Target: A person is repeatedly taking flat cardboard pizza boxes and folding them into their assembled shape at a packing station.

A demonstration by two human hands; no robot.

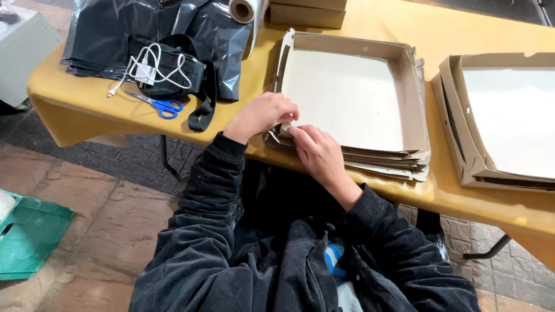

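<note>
A half-folded cardboard box (352, 92) lies on top of a stack of flat box blanks (381, 164) on the yellow table (347, 23). My left hand (263, 114) pinches the box's near left corner flap from the left side. My right hand (318, 150) presses the same corner from the front edge, fingers on the cardboard wall. Both hands meet at that corner. Dark sleeves cover both arms.
A second folded cardboard box (503, 121) sits at the right. Blue-handled scissors (161, 105), a black pouch (167, 69) with a white charger cable (144, 72), dark plastic bags (115, 29) and a film roll (243, 8) lie at the left. A green crate (29, 234) stands on the floor.
</note>
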